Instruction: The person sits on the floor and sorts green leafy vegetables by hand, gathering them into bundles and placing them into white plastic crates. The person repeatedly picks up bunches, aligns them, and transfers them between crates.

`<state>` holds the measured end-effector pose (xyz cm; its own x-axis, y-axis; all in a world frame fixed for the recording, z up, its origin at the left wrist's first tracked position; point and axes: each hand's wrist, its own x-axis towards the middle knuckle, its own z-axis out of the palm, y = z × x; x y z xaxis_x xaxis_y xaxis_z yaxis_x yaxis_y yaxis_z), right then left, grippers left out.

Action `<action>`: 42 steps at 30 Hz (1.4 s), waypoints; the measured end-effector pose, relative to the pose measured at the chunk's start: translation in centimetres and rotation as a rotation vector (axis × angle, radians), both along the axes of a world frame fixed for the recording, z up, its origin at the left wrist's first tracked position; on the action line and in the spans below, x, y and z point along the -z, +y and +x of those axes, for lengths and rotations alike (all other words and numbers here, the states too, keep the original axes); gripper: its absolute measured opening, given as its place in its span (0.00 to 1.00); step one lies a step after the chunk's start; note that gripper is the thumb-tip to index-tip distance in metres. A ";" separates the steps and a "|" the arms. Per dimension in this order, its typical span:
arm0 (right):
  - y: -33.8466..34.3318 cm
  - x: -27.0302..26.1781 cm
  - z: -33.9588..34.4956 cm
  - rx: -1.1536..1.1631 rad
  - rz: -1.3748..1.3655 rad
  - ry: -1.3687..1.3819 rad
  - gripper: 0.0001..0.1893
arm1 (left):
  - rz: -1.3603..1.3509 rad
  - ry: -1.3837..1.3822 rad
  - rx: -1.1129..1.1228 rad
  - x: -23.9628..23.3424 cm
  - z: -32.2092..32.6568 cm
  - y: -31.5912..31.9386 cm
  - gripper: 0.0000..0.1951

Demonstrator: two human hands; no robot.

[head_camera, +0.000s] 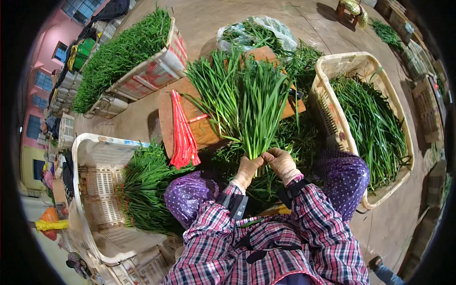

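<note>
My left hand (248, 170), in a pale work glove, grips the lower stems of a bunch of garlic chives (262, 107). My gloved right hand (281, 164) meets it from the other side, fingers closed on the same stems. The leaves fan out away from me. Behind and left of the bunch, a pile of loose chives (219, 92) lies on a wooden board (203, 133). A bundle of red-and-white printed strips (182, 133) hangs over the board's near left edge. A dark handle (295, 93) shows at the right of the chives.
On my left a plastic crate (103, 235) holds tied chive bunches (149, 192). A second crate (388, 107) of loose chives stands right. Farther off are a heaped crate (149, 78) and a clear plastic bag (281, 28) of greens. A person's foot (375, 263) shows at lower right.
</note>
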<state>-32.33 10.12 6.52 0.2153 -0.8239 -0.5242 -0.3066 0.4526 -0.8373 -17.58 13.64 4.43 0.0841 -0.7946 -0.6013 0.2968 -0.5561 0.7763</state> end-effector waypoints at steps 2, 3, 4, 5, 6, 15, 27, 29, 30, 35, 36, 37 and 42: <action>-0.2 0.7 0.2 0.050 0.032 -0.043 0.16 | -0.024 0.039 0.053 0.4 0.4 0.1 0.16; -0.3 1.0 0.2 0.122 0.084 -0.162 0.10 | -0.039 0.060 0.095 0.6 0.7 0.2 0.17; -0.2 1.2 0.1 0.119 0.084 -0.190 0.09 | -0.033 0.074 0.127 0.7 0.9 0.3 0.17; -0.2 1.3 0.0 0.125 0.092 -0.193 0.09 | -0.031 0.103 0.140 0.8 1.1 0.4 0.17; -0.1 1.5 0.0 0.095 0.051 -0.138 0.09 | 0.002 0.160 0.153 0.9 1.2 0.6 0.16; 0.9 1.8 0.3 0.177 0.061 -0.033 0.08 | -0.038 0.147 -0.028 1.8 -0.6 0.7 0.12; -0.7 -8.0 1.2 -0.256 -0.564 0.401 0.17 | -0.181 0.252 -0.101 2.2 -1.4 1.1 0.29; -1.6 -8.6 3.4 -0.315 -0.621 0.485 0.20 | -0.100 0.288 -0.090 2.8 -1.3 1.5 0.34; -2.2 -8.5 4.4 -0.365 -0.646 0.574 0.19 | -0.105 0.279 -0.055 3.3 -1.2 1.6 0.34; -3.0 -6.7 7.0 -0.536 -0.640 0.665 0.14 | -0.306 -0.064 0.208 4.8 -1.4 0.8 0.22; -2.7 -6.3 7.3 -0.573 -0.642 0.676 0.13 | -0.238 0.123 0.059 4.8 -1.3 0.8 0.22; -2.6 -5.9 7.6 -0.644 -0.543 0.708 0.13 | -0.162 0.143 0.001 4.6 -1.3 1.0 0.22; -1.4 -5.3 7.4 -0.797 -0.547 0.700 0.09 | -0.146 0.110 -0.050 3.4 -0.4 2.0 0.20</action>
